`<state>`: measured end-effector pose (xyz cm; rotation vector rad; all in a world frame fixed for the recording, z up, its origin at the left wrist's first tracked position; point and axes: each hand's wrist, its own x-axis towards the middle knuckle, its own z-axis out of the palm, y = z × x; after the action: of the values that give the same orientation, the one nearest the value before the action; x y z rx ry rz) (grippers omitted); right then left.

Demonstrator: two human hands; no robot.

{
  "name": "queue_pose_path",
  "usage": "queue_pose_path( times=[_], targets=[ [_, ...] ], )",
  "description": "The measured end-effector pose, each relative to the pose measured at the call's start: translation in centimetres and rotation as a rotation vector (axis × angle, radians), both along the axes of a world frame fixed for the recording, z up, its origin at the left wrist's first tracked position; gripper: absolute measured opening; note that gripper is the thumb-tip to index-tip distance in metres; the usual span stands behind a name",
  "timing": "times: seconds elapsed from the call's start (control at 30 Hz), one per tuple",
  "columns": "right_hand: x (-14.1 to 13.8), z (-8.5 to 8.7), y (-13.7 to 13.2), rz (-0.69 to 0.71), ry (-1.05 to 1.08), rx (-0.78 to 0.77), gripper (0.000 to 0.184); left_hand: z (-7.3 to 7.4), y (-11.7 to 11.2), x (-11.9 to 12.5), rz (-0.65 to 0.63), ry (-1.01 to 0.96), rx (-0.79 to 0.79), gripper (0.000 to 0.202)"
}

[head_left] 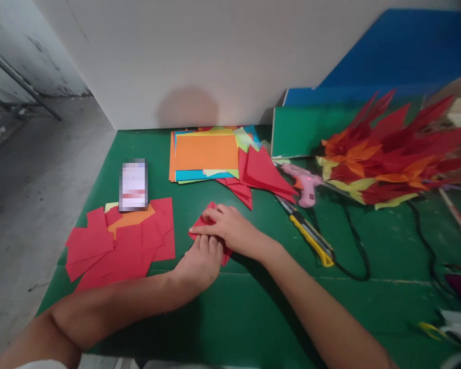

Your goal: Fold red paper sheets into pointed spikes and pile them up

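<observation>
A small piece of folded red paper [227,254] lies on the green table in front of me, mostly hidden under my hands. My left hand [200,260] is closed at its near side, with curled fingertips pressed onto the paper. Across the top of it rests my right hand [232,229], its thumb reaching left along the paper and its fingers bent over the far edge. Left of my hands is a loose pile of cut red paper [128,248], with some orange and yellow pieces showing. Folded red triangles [263,171] are stacked beyond my right hand.
A phone [133,184] lies at the pile's far edge. Coloured paper sheets [206,152] are stacked at the back. To the right are a yellow utility knife [311,238], a pink glue gun [305,182] with a black cord, and a red-orange paper flower arrangement [392,154]. A white wall [200,56] stands behind.
</observation>
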<state>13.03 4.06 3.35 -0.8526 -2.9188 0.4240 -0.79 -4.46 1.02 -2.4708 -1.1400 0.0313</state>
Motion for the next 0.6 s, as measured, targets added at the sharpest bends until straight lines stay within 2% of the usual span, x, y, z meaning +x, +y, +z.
queue_pose_path(
  times=[0.3, 0.6],
  targets=[
    [-0.81, 0.8, -0.25, 0.005, -0.049, -0.075, 0.042, 0.37, 0.17, -0.33, -0.069, 0.037, 0.008, 0.029],
    [-0.6, 0.53, -0.19, -0.062, 0.038, -0.173, 0.032, 0.24, 0.29, -0.34, -0.041, 0.019, 0.0, 0.03]
  ],
)
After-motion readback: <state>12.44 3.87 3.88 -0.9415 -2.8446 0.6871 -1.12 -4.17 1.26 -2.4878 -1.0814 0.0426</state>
